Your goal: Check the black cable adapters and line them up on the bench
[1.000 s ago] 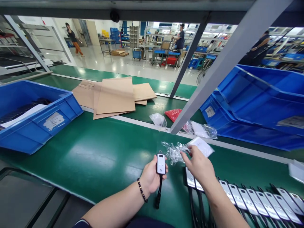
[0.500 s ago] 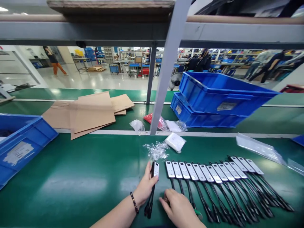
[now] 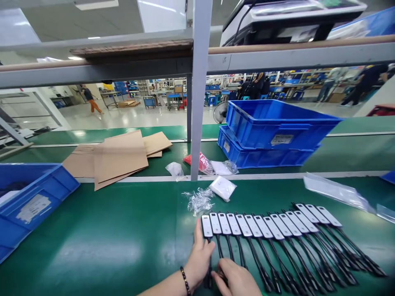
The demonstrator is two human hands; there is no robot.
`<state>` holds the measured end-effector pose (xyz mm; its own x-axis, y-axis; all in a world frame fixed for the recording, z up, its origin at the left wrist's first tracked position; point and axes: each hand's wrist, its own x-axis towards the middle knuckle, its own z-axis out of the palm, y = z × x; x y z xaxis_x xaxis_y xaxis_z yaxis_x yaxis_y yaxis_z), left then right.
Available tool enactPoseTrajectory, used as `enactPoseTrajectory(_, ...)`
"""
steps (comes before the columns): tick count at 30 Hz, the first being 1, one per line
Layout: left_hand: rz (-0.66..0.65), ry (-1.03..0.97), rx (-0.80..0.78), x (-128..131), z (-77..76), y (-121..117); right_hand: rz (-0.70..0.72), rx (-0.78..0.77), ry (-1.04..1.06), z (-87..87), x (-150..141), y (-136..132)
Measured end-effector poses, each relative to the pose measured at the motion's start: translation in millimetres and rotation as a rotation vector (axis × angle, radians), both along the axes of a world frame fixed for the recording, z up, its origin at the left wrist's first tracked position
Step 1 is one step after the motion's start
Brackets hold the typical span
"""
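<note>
Head view: find the leftmost device (image 3: 207,226) at six o'clock, held narrowly near its cable (image 3: 208,281) by the left hand (image 3: 199,259). Cannot tell of any grip in the right hand (image 3: 239,279), with fingers curled, near five-thirty. Might skew the neighbouring devices (image 3: 274,228) towards four o'clock, or tangle cables (image 3: 259,263), if nudged too hard.

Toward the near edge of the bench (image 3: 123,234), your left hand (image 3: 199,259) extends 1 finger forward; your right hand (image 3: 237,279) curls beside it.

Blue crates (image 3: 256,137) stacked, fan (image 3: 220,113) behind; cardboard sheets (image 3: 121,156) overlapping; red bag (image 3: 203,163) behind post (image 3: 199,102)
</note>
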<state>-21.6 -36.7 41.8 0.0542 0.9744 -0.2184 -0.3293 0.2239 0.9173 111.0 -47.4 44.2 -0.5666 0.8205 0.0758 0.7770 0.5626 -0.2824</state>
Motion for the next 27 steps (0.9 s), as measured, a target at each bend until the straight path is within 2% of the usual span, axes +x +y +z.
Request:
enactPoseTrajectory(2, 0.016, 0.119, 0.023, -2, -2.3, 10, -0.002, 0.015, 0.037, 5.8, 8, 5)
enactPoseTrajectory(4, 0.06, 0.364, 0.088, -15, -1.8, 27, -0.018, 0.055, 0.072, 14.5, 22, 21)
enactPoseTrajectory(6, 0.122, 0.622, 0.201, -34, 2.9, 50, -0.07, 0.133, 0.08, 24.1, 40, 50)
enactPoseTrajectory(8, 0.149, 0.804, 0.293, -54, 9.0, 77, -0.144, 0.225, 0.03, 31.2, 58, 89)
enactPoseTrajectory(10, 0.041, 0.902, 0.365, -69, 11.7, 103, -0.195, 0.249, -0.097, 33.3, 73, 133)
enactPoseTrajectory(12, -0.126, 0.957, 0.425, -76, 8.6, 124, -0.256, 0.239, -0.195, 30.1, 85, 172)
enactPoseTrajectory(14, -0.234, 0.999, 0.483, -73, 1.3, 140, -0.28, 0.238, -0.232, 22.9, 91, 202)
enactPoseTrajectory(16, -0.235, 1.02, 0.528, -64, -6.8, 151, -0.279, 0.238, -0.252, 13.3, 93, 220)
enactPoseTrajectory(22, -0.204, 0.858, 0.457, -38, -21.6, 164, -0.225, 0.239, -0.283, -11.1, 89, 240)
enactPoseTrajectory(25, -0.176, 0.745, 0.358, -49, -24.9, 170, -0.224, 0.26, -0.278, -13.1, 92, 245)
enactPoseTrajectory(27, -0.106, 0.633, 0.265, -66, -24.3, 177, -0.231, 0.287, -0.269, -8.4, 91, 245)
